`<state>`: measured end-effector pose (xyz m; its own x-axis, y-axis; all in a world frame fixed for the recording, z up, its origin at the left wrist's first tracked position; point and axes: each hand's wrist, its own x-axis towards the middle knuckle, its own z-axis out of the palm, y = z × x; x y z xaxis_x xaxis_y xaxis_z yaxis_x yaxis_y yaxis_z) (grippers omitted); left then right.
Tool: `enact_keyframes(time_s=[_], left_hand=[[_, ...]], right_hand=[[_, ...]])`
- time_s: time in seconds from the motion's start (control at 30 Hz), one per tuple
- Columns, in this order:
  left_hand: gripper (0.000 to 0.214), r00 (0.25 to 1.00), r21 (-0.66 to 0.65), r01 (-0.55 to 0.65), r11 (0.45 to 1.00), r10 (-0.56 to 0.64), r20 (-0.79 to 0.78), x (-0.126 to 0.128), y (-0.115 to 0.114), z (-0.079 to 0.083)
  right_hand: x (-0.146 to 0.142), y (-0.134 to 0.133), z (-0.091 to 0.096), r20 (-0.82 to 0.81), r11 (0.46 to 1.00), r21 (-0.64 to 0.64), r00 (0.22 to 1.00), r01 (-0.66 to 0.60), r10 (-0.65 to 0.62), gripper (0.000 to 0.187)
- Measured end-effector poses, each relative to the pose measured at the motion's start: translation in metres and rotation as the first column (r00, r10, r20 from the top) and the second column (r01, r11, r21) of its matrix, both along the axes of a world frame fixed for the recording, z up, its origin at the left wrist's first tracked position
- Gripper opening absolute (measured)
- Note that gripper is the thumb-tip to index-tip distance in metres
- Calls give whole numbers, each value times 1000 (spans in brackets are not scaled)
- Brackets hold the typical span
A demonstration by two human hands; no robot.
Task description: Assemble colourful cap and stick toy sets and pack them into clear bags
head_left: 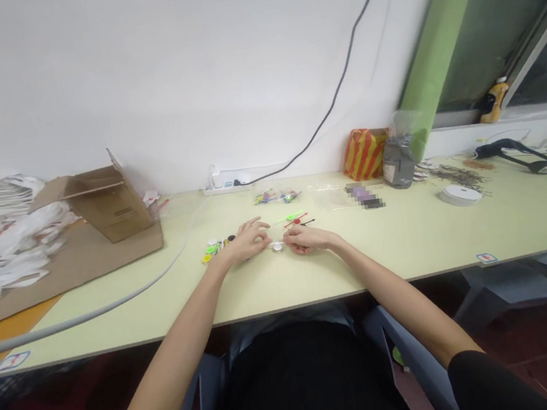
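A small white plastic piece point(278, 247) lies on the pale table between my two hands, a round part with a thin white bar reaching out to both sides. My left hand point(248, 240) pinches the bar's left end between thumb and finger, its other fingers raised. On the other side my right hand point(303, 238) has its fingers curled in and closed at the bar's right end. Beside my left hand is a group of small round parts point(210, 249) in yellow, green, white and black. Just beyond my right hand lie red point(297, 221), black and green pieces with thin arms.
Small bagged coloured parts point(276, 196) lie farther back, near a white power strip point(223, 188). At left stands an open cardboard box point(113, 209) by white strips; a grey cable point(116, 312) crosses the table. A white spool point(460, 194) sits at right.
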<state>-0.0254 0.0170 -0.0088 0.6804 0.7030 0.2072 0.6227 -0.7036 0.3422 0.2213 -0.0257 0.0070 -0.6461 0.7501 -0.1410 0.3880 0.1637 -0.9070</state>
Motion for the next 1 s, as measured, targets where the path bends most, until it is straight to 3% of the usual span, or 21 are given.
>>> enact_keyframes(time_s=[0.3, 0.57, 0.8, 1.0], left_hand=[[32, 1000, 5, 13, 1000, -13, -17, 0, 1, -3], [29, 995, 158, -70, 985, 80, -60, 0, 1, -2], [33, 975, 170, -146, 975, 171, -141, 0, 2, -4], [32, 971, 160, -186, 969, 206, -118, 0, 7, -9]], right_hand=[[2, 1, 0, 5, 1000, 0, 1000, -31, 31, 27], [-6, 10, -14, 64, 957, 240, 981, 162, -182, 31], [-9, 12, -18, 111, 918, 315, 952, 240, -286, 45], [-7, 13, -18, 75, 940, 238, 960, 245, -269, 43]])
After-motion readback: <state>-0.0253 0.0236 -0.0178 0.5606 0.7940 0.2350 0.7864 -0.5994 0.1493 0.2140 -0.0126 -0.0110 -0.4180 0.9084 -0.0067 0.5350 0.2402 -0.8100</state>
